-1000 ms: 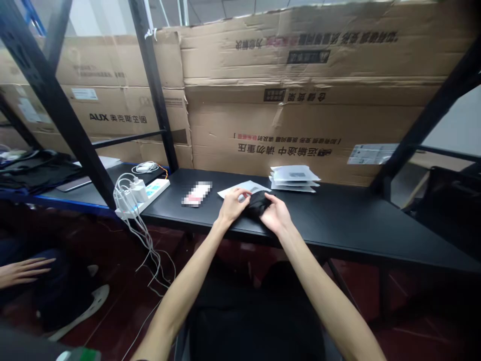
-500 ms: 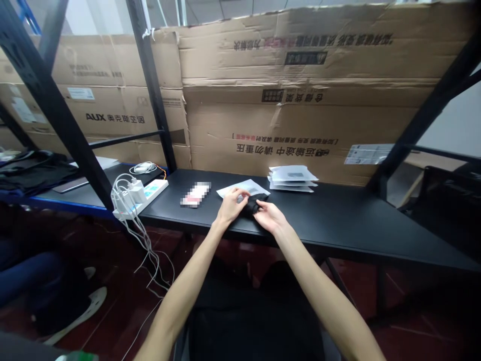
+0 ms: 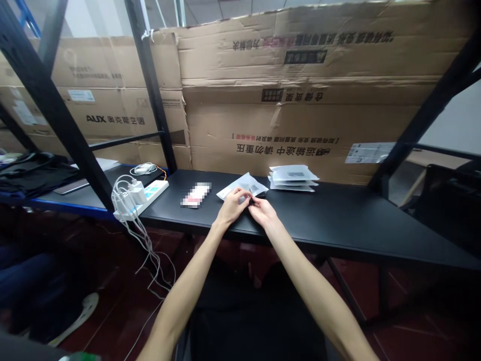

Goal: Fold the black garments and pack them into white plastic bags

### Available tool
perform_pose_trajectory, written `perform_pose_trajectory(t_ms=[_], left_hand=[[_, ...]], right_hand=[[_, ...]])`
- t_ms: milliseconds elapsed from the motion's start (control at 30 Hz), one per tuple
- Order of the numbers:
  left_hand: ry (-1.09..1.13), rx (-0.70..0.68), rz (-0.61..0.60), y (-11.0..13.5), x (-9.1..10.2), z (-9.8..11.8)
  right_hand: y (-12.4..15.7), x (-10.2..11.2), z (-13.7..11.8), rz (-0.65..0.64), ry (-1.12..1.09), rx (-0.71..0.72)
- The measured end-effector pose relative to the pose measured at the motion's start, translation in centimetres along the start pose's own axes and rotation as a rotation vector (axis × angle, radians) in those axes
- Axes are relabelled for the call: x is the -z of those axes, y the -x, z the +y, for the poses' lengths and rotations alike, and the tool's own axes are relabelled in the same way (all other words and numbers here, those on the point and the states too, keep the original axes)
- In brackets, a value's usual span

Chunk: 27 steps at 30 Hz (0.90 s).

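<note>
My left hand (image 3: 235, 204) and my right hand (image 3: 263, 211) meet at the desk's front part, with fingers curled and fingertips nearly touching. Behind the fingers lies a translucent white plastic bag (image 3: 240, 184), its near edge at my left fingertips. A dark, soft-looking bundle (image 3: 262, 194) shows only as a sliver by the bag's right corner and between the fingertips. Whether the bundle is inside the bag or beneath it, I cannot tell. My right fingers pinch at its dark part; their exact hold is partly hidden.
A stack of similar bags (image 3: 295, 175) lies behind to the right. To the left are a blurred-out flat item (image 3: 196, 194) and a white power strip (image 3: 150, 195) with chargers and hanging cables. Cardboard (image 3: 300, 115) walls the back of the black desk (image 3: 356, 220). Someone's leg shows lower left.
My right hand has moved left, closer to my left hand. The black bundle, plainly visible before, is now mostly hidden. The bag's back edge has risen slightly.
</note>
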<state>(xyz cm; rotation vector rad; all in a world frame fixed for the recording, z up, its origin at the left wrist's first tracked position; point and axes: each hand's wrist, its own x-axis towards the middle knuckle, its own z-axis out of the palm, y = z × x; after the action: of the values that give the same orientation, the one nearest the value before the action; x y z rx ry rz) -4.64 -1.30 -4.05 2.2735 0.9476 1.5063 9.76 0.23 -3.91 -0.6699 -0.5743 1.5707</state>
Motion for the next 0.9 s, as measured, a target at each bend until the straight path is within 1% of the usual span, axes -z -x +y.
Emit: perform_pose_trajectory(t_ms=[133, 300, 367, 467, 533, 733, 833, 900], left_hand=[[-0.027, 0.022, 0.019, 0.0, 0.0, 0.1], [-0.074, 0.082, 0.046, 0.1, -0.4, -0.6], [-0.083, 0.126, 0.024, 0.1, -0.5, -1.0], [-0.088, 0.157, -0.057, 0.1, -0.6, -1.3], [-0.08, 0.158, -0.09, 0.1, -0.6, -1.2], [-0.003, 0.118, -0.096, 0.2, -0.6, -1.0], [0.02, 0.091, -0.113, 0.3, -0.7, -1.1], [0.023, 0.075, -0.128, 0.3, -0.7, -1.3]], right_hand=[[0.6, -0.7, -0.2, 0.063, -0.07, -0.136], [1.7, -1.6, 0.2, 0.085, -0.142, -0.203], [1.9, -1.7, 0.3, 0.09, -0.153, -0.222], [1.9, -1.7, 0.2, 0.093, -0.156, -0.239], [1.8, -1.6, 0.1, 0.088, -0.154, -0.239], [0.5, -1.4, -0.3, 0.081, -0.094, -0.201], [-0.6, -1.2, -0.3, 0.065, -0.035, -0.13], [-1.3, -1.1, -0.2, 0.036, 0.014, -0.041]])
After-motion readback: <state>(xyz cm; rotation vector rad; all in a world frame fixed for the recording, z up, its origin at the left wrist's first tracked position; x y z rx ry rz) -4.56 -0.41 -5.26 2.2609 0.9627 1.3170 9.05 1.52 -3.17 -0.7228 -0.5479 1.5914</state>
